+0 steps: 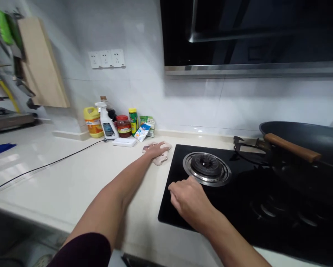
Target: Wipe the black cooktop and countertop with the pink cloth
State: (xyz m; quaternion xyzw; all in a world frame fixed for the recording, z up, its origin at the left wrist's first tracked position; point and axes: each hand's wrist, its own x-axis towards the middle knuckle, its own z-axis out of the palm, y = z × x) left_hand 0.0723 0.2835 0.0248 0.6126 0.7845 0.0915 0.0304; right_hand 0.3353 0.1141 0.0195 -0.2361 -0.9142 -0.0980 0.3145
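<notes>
My left hand (156, 150) reaches out across the cream countertop (105, 185) and presses a pale, crumpled cloth (162, 159) against it. The cloth bunches around the fingers, just left of the black glass cooktop (172, 207). Over the cooktop's front left part, my right hand (187, 196) is curled into a loose fist, and nothing shows in it. A round burner (206, 167) with a metal ring lies just beyond that fist.
A yellow jug (93, 122), white spray bottle (108, 124), red-lidded jar (123, 127), green canister (133, 120) and packets (142, 132) stand by the wall. A black cable (57, 160) crosses the counter. A wok (302, 129) with a wooden handle (291, 147) sits right, below the hood (238, 68).
</notes>
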